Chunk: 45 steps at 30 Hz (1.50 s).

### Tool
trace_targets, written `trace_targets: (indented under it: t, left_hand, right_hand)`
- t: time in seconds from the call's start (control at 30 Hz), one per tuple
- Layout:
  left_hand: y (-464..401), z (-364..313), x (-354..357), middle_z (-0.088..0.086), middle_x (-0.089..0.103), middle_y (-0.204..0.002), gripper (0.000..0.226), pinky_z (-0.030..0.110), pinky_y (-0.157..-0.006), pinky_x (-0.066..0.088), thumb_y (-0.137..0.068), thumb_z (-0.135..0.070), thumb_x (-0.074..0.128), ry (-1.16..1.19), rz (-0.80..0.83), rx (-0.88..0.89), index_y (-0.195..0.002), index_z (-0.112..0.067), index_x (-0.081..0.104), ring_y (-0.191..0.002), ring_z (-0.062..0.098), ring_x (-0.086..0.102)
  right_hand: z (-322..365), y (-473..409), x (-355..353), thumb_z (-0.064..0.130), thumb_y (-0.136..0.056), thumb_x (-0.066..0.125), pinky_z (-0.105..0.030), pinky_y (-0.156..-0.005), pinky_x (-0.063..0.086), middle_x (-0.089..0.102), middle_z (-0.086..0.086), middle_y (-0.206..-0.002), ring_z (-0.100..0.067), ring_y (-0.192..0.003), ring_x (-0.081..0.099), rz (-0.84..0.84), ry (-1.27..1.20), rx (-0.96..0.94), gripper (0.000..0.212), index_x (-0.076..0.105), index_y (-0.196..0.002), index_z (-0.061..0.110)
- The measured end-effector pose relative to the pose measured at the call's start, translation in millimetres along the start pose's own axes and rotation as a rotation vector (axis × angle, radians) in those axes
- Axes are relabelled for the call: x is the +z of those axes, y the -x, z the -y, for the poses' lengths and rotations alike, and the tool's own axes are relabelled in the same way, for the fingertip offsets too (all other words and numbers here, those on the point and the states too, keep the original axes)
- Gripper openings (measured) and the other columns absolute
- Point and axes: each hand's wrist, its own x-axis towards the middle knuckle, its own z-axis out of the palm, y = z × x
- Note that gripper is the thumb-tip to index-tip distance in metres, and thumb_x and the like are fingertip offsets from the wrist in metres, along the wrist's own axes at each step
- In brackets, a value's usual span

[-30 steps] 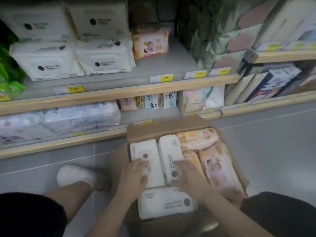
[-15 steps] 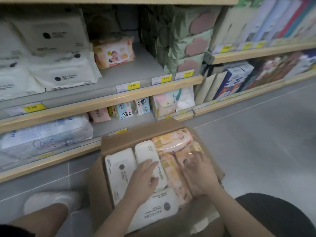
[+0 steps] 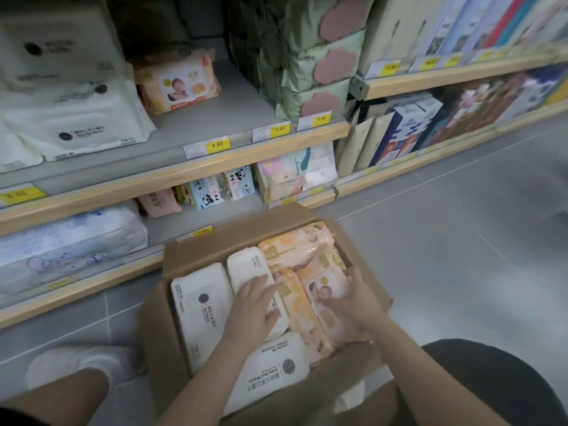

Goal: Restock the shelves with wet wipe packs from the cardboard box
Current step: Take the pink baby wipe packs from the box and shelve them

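An open cardboard box (image 3: 215, 241) stands on the floor before the shelves, filled with white wet wipe packs (image 3: 199, 305) on its left and orange baby-print packs (image 3: 295, 247) on its right. My left hand (image 3: 255, 305) lies flat with straight fingers on the middle white pack (image 3: 249, 265). My right hand (image 3: 353, 299) has its fingers curled round the right edge of an orange pack (image 3: 322, 293) at the box's right side. One matching orange pack (image 3: 181, 84) stands on the middle shelf (image 3: 196, 170), with bare shelf space beside it.
White packs (image 3: 76, 124) fill the shelf's left, green packs (image 3: 307, 72) its right. Small panda packs (image 3: 212, 192) and a large wrapped bundle (image 3: 70, 244) sit on the bottom shelf. Boxed goods (image 3: 405, 130) line the shelves to the right. My white shoe (image 3: 76, 364) rests on grey floor tiles.
The view has swung right and closer to the box. My right hand moved from the white packs to the orange pack at the right and now grips it. My left hand shifted onto the middle white pack.
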Motion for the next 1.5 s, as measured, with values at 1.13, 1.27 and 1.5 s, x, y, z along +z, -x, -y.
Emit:
trace_targets:
  t: [1.13, 1.27, 1.5]
  left_hand:
    - [28, 66, -142, -0.018, 0.065, -0.081, 0.041, 0.008, -0.053, 0.043, -0.057, -0.016, 0.089, 0.785, -0.392, -0.53, -0.088, -0.026, 0.064, -0.072, -0.007, 0.059]
    - [17, 81, -143, -0.01, 0.073, -0.089, 0.061, 0.027, -0.072, 0.055, -0.04, -0.037, 0.089, 0.774, -0.334, -0.554, -0.095, -0.023, 0.068, -0.082, 0.006, 0.068]
    - [11, 84, -139, -0.008, 0.073, -0.092, 0.068, 0.03, -0.075, 0.056, -0.036, -0.044, 0.087, 0.769, -0.303, -0.562, -0.098, -0.022, 0.069, -0.084, 0.007, 0.069]
  right_hand:
    - [78, -68, -20, 0.029, -0.051, 0.086, -0.029, -0.073, 0.056, 0.054, -0.001, -0.119, -0.02, -0.113, 0.055, 0.156, 0.166, -0.464, 0.077, 0.054, -0.121, 0.025]
    - [76, -95, 9, 0.022, -0.062, 0.085, -0.034, -0.105, 0.037, 0.049, -0.003, -0.133, -0.022, -0.128, 0.041, 0.15, 0.393, -0.497, 0.083, 0.045, -0.135, 0.017]
    - [64, -104, 32, 0.058, -0.072, 0.066, -0.037, -0.113, 0.018, 0.039, 0.005, -0.137, -0.02, -0.13, 0.033, -0.027, 0.796, -0.616, 0.082, 0.032, -0.141, 0.03]
